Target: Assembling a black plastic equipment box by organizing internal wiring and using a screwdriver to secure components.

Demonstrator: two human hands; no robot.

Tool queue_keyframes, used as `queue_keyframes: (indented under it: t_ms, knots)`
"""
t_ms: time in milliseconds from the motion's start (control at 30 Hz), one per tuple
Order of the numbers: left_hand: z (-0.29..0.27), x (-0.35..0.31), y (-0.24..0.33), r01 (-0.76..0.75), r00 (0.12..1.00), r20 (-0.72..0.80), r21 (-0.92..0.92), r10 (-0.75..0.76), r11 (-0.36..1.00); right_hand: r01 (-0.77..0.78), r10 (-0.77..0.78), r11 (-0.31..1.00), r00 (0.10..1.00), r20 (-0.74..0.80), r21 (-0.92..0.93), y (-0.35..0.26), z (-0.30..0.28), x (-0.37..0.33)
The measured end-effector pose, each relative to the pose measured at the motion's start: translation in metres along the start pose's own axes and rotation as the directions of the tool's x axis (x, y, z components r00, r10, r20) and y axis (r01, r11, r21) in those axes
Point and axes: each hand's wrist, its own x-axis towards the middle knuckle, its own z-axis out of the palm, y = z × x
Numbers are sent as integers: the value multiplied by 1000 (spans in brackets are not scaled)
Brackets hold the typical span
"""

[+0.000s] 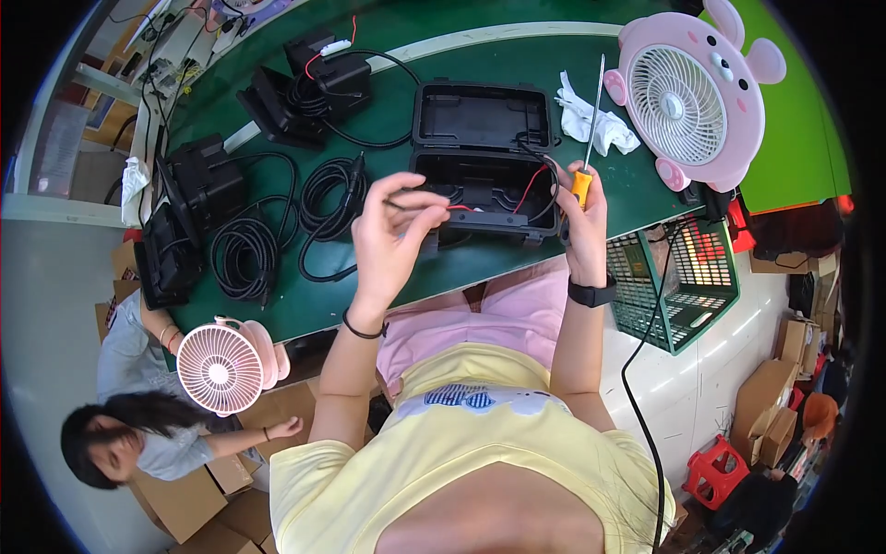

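Note:
On the green table in front of me lies a black hinged plastic box (483, 115), its lid tipped back. Inside the box are black parts and thin red and black wires (528, 189). My left hand (392, 235) is at the box's near left corner, fingers bent, with a thin red wire (461, 209) pinched at the thumb and fingertips. At the box's right side, my right hand (587, 222) grips a screwdriver (581, 185) by its yellow handle, its long metal shaft pointing up and away. A dark wire loops from the box close to the right thumb.
Coiled black cables (247, 254) and more black box units (337, 78) lie at left. A small pink fan (220, 367) stands at the near left edge, with a person beyond it. A white cloth (600, 125), a large pink fan (678, 103) and a green crate (683, 277) are at right.

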Motion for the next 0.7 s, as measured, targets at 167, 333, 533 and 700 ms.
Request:
queue_keyframes:
  t_ms: [167, 333, 533, 700]
  knots:
    - [12, 3, 8, -330, 929, 317, 468, 193, 820, 10, -11, 1000, 1000, 8, 28, 3, 1, -1]
    - [26, -1, 7, -555, 832, 502, 768, 238, 320, 8, -4, 998, 998, 68, -59, -1, -6, 2]
    - [39, 6, 6, -586, 808, 580, 778, 98, 225, 160, -157, 897, 987, 42, -411, -4, -7, 22]
    - [43, 3, 4, -695, 714, 696, 690, 76, 203, 327, -265, 426, 937, 229, -843, -31, 7, 33]
